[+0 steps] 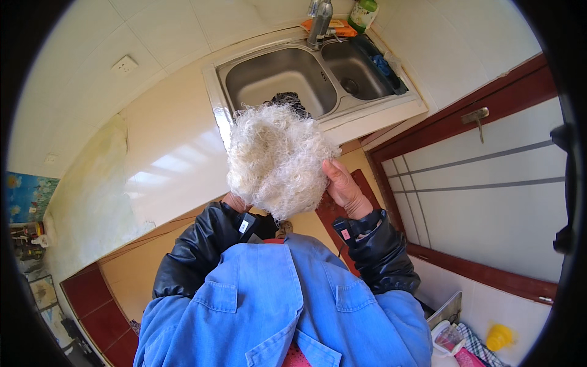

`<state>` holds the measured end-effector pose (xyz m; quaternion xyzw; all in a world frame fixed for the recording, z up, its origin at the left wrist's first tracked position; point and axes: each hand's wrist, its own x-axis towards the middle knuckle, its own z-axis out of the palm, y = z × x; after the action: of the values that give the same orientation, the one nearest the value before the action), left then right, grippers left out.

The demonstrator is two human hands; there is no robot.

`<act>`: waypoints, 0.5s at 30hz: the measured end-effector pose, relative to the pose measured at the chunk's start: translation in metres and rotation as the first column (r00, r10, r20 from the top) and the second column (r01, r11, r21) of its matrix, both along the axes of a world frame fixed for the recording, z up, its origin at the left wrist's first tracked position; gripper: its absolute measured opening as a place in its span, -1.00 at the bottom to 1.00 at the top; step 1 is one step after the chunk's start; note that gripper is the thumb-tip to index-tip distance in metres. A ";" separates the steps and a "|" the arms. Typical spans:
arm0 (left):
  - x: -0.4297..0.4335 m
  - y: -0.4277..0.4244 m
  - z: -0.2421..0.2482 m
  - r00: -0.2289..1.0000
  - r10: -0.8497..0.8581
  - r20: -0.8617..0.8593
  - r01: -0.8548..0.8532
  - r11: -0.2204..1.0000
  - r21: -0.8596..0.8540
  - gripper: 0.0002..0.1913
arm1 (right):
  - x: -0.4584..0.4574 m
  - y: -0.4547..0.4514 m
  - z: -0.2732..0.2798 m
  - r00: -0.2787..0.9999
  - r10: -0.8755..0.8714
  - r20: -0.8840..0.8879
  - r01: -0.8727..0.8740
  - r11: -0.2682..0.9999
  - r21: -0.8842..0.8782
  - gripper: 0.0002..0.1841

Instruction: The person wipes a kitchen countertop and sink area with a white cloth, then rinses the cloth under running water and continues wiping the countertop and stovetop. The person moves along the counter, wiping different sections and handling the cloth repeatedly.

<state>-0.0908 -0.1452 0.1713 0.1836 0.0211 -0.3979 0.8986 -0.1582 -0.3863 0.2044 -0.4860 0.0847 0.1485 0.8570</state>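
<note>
A large tangled bundle of whitish fibre [279, 160] is held up in front of me, at the near edge of the counter. My right hand [346, 188] grips its right side, with the thumb over the front. My left hand [237, 202] is at its lower left, mostly hidden behind the bundle, its fingers out of sight. Past the bundle's top edge shows a black, stringy mass [290, 102], partly hidden; what holds it up cannot be told. Both hands are bare, below black sleeves with wrist devices.
Beyond the bundle lies a steel double-bowl sink [284, 62] with a metal faucet [319, 25]. An orange packet [341, 27] and a green bottle [363, 14] stand behind it. A pale counter [174, 156] extends left. A red-framed door [477, 197] is at the right.
</note>
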 end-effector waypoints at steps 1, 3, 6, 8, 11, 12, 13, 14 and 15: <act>0.001 -0.004 0.003 1.000 0.006 -0.020 -0.006 1.000 0.006 -0.36 | 0.002 0.001 0.001 0.998 -0.027 0.056 0.026 1.000 0.017 -0.32; 0.006 -0.010 0.004 0.988 0.046 -0.145 -0.043 0.999 0.022 -0.37 | 0.008 0.003 0.002 0.995 -0.101 -0.022 0.093 0.966 -0.240 -0.43; 0.014 -0.015 -0.004 1.000 0.021 0.005 -0.021 0.989 0.145 -0.41 | 0.018 0.004 0.004 0.969 -0.237 0.069 0.246 0.903 -0.351 -0.59; 0.017 -0.009 -0.009 0.986 -0.050 -0.159 0.036 0.995 -0.091 -0.43 | 0.023 0.003 0.008 0.948 -0.288 0.135 0.318 0.883 -0.345 -0.64; 0.017 0.000 -0.014 0.986 -0.027 -0.167 0.013 0.996 -0.088 -0.43 | 0.033 0.004 0.016 0.945 -0.290 0.150 0.326 0.840 -0.433 -0.61; 0.017 0.003 -0.013 0.985 -0.029 -0.168 0.014 0.996 -0.089 -0.43 | 0.037 0.007 0.017 0.953 -0.275 0.125 0.299 0.800 -0.520 -0.59; 0.018 0.004 -0.013 0.983 -0.020 -0.181 0.012 0.999 -0.043 -0.44 | 0.041 0.010 0.018 0.949 -0.289 0.126 0.306 0.753 -0.583 -0.57; 0.021 0.001 -0.012 0.985 -0.013 -0.175 -0.007 0.993 -0.116 -0.44 | 0.046 0.015 0.017 0.951 -0.242 0.192 0.308 0.690 -0.655 -0.54; 0.021 -0.001 -0.010 0.981 0.002 -0.193 -0.030 0.990 -0.139 -0.45 | 0.050 0.021 0.016 0.960 -0.216 0.177 0.280 0.745 -0.605 -0.57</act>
<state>-0.0703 -0.1466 0.1612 0.0799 0.0813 -0.4069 0.9063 -0.1078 -0.3652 0.2200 -0.7332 0.1518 -0.0268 0.6624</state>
